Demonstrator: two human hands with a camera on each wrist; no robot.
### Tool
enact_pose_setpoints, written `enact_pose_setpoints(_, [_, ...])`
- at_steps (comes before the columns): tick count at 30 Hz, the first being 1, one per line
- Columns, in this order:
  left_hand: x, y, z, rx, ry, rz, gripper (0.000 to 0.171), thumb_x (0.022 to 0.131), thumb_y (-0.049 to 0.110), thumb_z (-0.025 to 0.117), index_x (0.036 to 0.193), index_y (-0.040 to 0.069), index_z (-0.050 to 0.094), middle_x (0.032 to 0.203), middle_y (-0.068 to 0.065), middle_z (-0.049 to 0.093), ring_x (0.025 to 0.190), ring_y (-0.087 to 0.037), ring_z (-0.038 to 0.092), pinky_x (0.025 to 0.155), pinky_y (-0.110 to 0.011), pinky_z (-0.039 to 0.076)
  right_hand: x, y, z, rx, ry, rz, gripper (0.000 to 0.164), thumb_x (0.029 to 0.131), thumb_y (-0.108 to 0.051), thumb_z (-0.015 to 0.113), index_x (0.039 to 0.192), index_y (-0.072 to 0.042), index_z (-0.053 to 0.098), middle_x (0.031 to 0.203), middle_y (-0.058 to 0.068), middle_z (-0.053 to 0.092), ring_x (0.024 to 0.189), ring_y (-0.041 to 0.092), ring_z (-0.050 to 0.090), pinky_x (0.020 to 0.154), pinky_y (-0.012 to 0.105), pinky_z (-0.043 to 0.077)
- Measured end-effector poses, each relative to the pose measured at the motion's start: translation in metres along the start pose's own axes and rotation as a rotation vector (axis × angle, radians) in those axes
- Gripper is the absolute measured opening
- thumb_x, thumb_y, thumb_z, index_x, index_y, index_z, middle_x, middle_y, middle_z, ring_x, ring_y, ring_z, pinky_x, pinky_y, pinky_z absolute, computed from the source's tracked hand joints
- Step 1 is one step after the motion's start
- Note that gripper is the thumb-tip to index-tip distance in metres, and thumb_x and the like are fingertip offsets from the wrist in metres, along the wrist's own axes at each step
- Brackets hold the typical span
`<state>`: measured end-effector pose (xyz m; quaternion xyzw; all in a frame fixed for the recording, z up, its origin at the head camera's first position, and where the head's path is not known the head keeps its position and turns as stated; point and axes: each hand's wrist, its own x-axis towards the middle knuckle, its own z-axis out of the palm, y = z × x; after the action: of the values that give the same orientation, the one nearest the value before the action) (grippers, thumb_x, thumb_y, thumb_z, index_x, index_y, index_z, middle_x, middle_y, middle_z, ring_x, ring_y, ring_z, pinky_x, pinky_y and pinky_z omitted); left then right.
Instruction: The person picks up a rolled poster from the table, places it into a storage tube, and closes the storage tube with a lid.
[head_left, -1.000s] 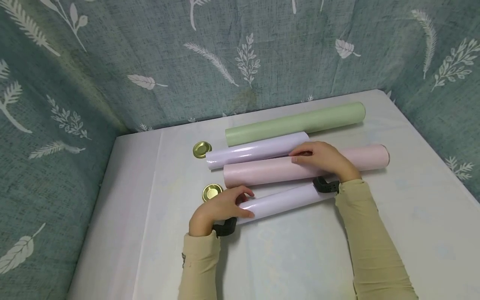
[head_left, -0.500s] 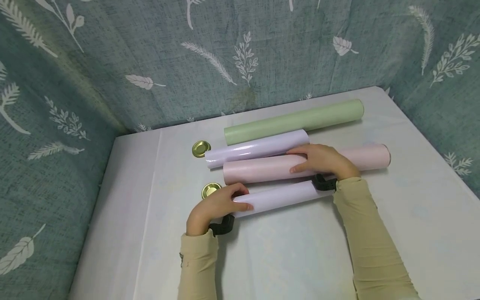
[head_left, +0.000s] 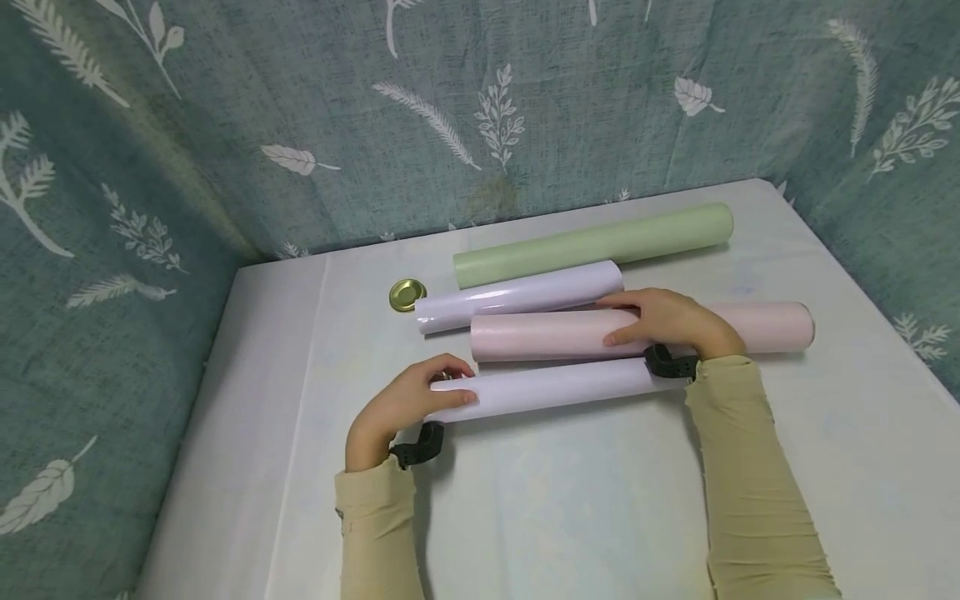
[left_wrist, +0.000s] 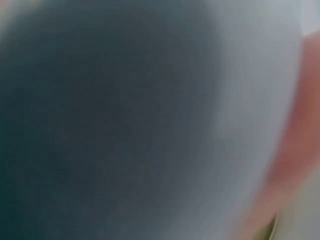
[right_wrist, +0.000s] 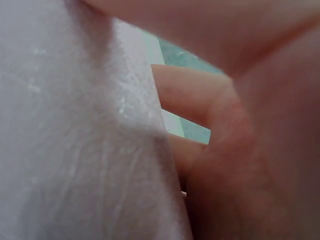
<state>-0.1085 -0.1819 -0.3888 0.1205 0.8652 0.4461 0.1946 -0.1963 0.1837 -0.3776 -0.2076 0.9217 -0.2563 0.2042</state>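
Observation:
In the head view, my left hand [head_left: 408, 396] grips the left end of the nearest pale lavender paper roll [head_left: 558, 387], thumb on the near side. My right hand [head_left: 667, 321] holds the pink roll [head_left: 543, 335] from above, thumb in front and fingers over the far side. The right wrist view shows the fingers [right_wrist: 192, 92] curving round the roll's pale surface [right_wrist: 75, 125]. A dark, blurred surface fills most of the left wrist view, with a strip of the left hand [left_wrist: 295, 145] at its right.
Behind the pink roll lies a glossy lavender roll [head_left: 517, 296], and farther back a green roll [head_left: 596, 243]. A gold lid [head_left: 407, 295] sits by the glossy roll's left end. Patterned fabric [head_left: 442, 125] rises behind the white-covered table [head_left: 570, 508].
My left hand has moved left with the near lavender roll. The pink roll has shifted right, along with my right hand. My left hand now largely covers the nearer gold lid.

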Motion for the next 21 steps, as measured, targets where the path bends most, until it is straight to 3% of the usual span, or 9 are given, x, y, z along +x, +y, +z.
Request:
enact_pose_setpoints(3, [-0.004, -0.01, -0.007, -0.04, 0.037, -0.039, 0.036, 0.072, 0.046, 0.07, 0.1, 0.027, 0.057, 0.104, 0.006, 0.056, 0.097, -0.013, 0.049, 0.081, -0.033, 0.041, -0.001, 0.0, -0.001, 0.005, 0.004, -0.005, 0.077, 0.07, -0.058, 0.065, 0.133, -0.018, 0.043, 0.134, 0.011, 0.042, 0.123, 0.03, 0.035, 0.098, 0.047, 0.028])
enact_pose_setpoints(8, [-0.007, -0.027, -0.014, -0.187, 0.102, -0.054, 0.046, 0.073, 0.039, 0.072, 0.111, 0.021, 0.054, 0.112, -0.001, 0.051, 0.097, -0.02, 0.049, 0.079, -0.034, 0.043, -0.001, -0.002, 0.0, 0.005, 0.003, -0.039, 0.073, 0.071, -0.054, 0.065, 0.132, -0.02, 0.045, 0.132, 0.011, 0.044, 0.121, 0.028, 0.037, 0.097, 0.046, 0.03])
enact_pose_setpoints(11, [-0.007, -0.039, -0.016, -0.313, 0.129, -0.06, 0.049, 0.076, 0.029, 0.071, 0.118, 0.017, 0.05, 0.114, -0.008, 0.048, 0.095, -0.025, 0.049, 0.076, -0.034, 0.045, -0.001, -0.004, 0.0, -0.001, 0.001, -0.064, 0.07, 0.072, -0.052, 0.067, 0.132, -0.022, 0.045, 0.131, 0.011, 0.045, 0.12, 0.028, 0.039, 0.096, 0.046, 0.031])
enact_pose_setpoints(15, [-0.008, -0.051, -0.018, -0.516, 0.216, -0.086, 0.052, 0.078, 0.02, 0.07, 0.123, 0.011, 0.045, 0.114, -0.014, 0.044, 0.097, -0.027, 0.049, 0.077, -0.034, 0.049, 0.001, -0.007, 0.002, -0.057, 0.039, -0.119, 0.065, 0.073, -0.043, 0.07, 0.13, -0.021, 0.048, 0.127, 0.01, 0.048, 0.117, 0.029, 0.041, 0.095, 0.047, 0.031])
enact_pose_setpoints(21, [-0.011, -0.059, -0.023, -0.793, 0.34, -0.023, 0.058, 0.081, 0.006, 0.064, 0.13, 0.001, 0.034, 0.121, -0.014, 0.036, 0.103, -0.028, 0.048, 0.079, -0.038, 0.048, 0.005, -0.009, 0.006, -0.125, 0.098, -0.116, 0.064, 0.073, -0.035, 0.072, 0.13, -0.021, 0.048, 0.126, 0.006, 0.05, 0.117, 0.028, 0.04, 0.094, 0.049, 0.026])
